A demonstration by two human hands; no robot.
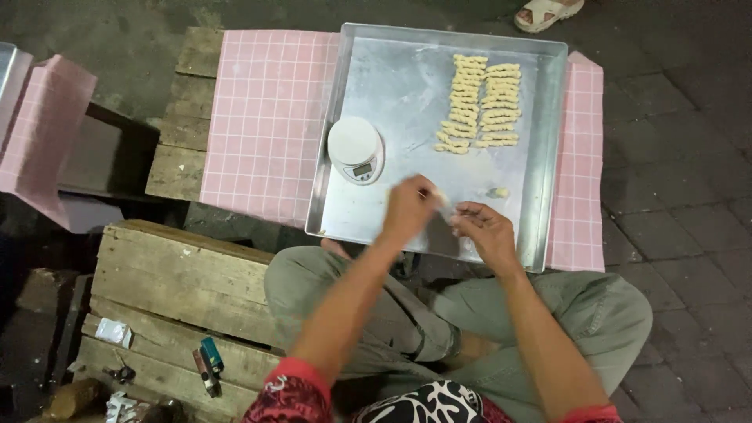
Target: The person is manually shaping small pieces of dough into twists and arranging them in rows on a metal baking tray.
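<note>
Position: person seated cross-legged, facing a low wooden bench [184,133] covered by a pink checked cloth [262,117].
Tray: a square metal tray [392,86] lies on the cloth, close to the knees, so both hands work over its near edge without stretching.
Left hand [407,210]: raised over the tray's near part, fingers pinched narrow on one end of a small pale dough piece [441,197]; motion blur hides the detail.
Right hand [487,233]: just beside the left, fingers curled toward the other end of the same piece; contact looks likely, but I cannot tell how firmly it grips.
Dough piece: between the two hands, above the tray floor, apparently held at both ends for shaping.
Twists [479,102]: two neat columns at the tray's far right, apart from the working area.
Loose lump [498,192]: a small bit of dough on the tray, near the right hand.
Scale [356,149]: white kitchen scale at the tray's left edge, within the left hand's reach.
Pallet: small items [205,366] lie at lower left.
</note>
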